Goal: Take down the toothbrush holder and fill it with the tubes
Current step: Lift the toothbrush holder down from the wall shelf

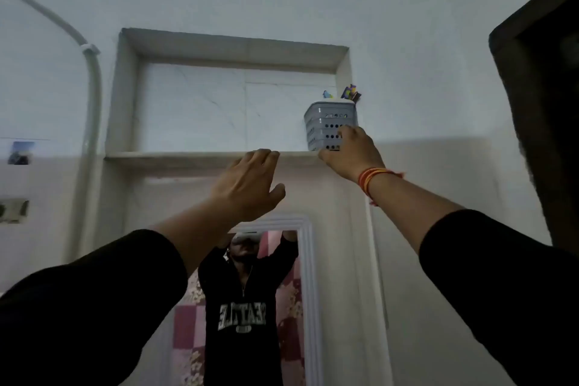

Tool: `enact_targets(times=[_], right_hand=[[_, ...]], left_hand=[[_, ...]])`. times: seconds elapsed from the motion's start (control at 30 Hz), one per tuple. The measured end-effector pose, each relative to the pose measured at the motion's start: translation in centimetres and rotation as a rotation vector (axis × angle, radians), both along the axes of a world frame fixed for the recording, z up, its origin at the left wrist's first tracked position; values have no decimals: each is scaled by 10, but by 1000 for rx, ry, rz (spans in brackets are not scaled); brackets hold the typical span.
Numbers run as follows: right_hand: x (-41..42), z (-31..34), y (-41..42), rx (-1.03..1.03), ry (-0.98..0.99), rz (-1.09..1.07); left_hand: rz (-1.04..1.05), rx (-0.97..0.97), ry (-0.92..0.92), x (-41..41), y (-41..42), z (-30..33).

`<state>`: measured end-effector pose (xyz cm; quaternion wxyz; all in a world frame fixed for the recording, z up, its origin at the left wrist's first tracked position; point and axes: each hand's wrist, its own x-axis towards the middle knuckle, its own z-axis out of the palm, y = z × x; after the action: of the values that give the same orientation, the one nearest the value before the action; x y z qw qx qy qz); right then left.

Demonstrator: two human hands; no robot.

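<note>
White-painted wall w/ a rectangular niche [194,103] set high up, lined in pale marble-like slabs w/ faint veins; its shelf [175,157] is a flat stone ledge seen from below, so the top surface is hidden. Toothbrush holder [327,122] stands at the niche's right end, against the side wall: grey plastic, squarish w/ rounded corners, rows of small round holes. Its lower right corner is covered by the right hand [351,152], which wraps that side, fingers curled on the plastic; whether the holder sits fully on the shelf can't be told. Few colourful bits [351,92] poke above the rim, too small & blurred to identify. Left hand [247,182] is spread wide, fingertips at the shelf edge, holding nothing. Both arms in black sleeves, cut off by the bottom of the pic; red-orange thread [372,177] circles the right wrist. Mirror [250,307] w/ white moulded frame below, partly blocked by the left arm. Grey pipe [92,97] bends down the left wall. Dark frame [539,103] at right edge, cropped.
</note>
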<state>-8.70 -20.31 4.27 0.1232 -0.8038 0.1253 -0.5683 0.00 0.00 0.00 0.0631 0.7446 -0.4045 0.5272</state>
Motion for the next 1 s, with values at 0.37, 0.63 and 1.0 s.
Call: enact_targets(times=[0.37,0.63,1.0], right_hand=[[106,29,-61,-133,-173,-225],[105,54,-61,-64,-300,-139],[99,67,-35,336,-302,69]], left_hand=[[86,-108,-107,110,-91,10],[-23,-162,-136,125,-96,8],[-112,-102,-19,117,-86,17]])
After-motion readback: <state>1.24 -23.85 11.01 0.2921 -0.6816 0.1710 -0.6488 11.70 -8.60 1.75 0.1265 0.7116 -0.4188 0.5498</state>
